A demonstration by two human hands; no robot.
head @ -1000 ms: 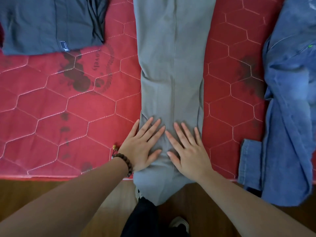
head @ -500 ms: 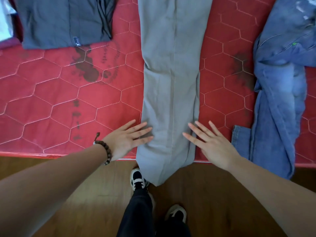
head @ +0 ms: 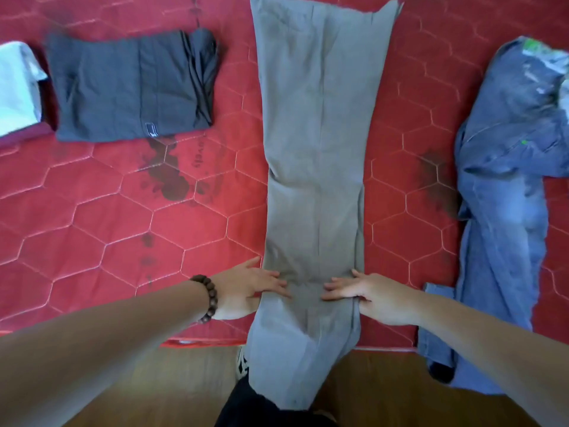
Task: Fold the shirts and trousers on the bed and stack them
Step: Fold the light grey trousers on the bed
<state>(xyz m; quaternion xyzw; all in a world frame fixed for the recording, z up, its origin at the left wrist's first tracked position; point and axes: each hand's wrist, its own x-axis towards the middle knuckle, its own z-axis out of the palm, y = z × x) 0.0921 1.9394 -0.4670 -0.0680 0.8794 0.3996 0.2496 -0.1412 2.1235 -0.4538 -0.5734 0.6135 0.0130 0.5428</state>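
Note:
Grey trousers (head: 317, 143) lie lengthwise down the middle of the red quilted bed (head: 123, 217), their near end hanging over the bed's front edge. My left hand (head: 249, 288) lies on the trousers' left edge with fingers straight, pointing right. My right hand (head: 366, 292) comes from the other side, its fingers stretched flat on the cloth and pointing left; whether its thumb is under the right edge I cannot tell. The fingertips of both hands nearly meet at the middle seam. A folded dark grey garment (head: 129, 87) sits at the far left.
Crumpled blue jeans (head: 505, 211) lie along the bed's right side and hang over its front edge. A white item (head: 17, 87) lies at the left border. Wooden floor (head: 172, 389) and my shoes are below the bed edge.
Both hands swept apart to the trousers' edges, then came back in; now their fingertips point at each other across the cloth. The view has pulled back, showing more of the bed.

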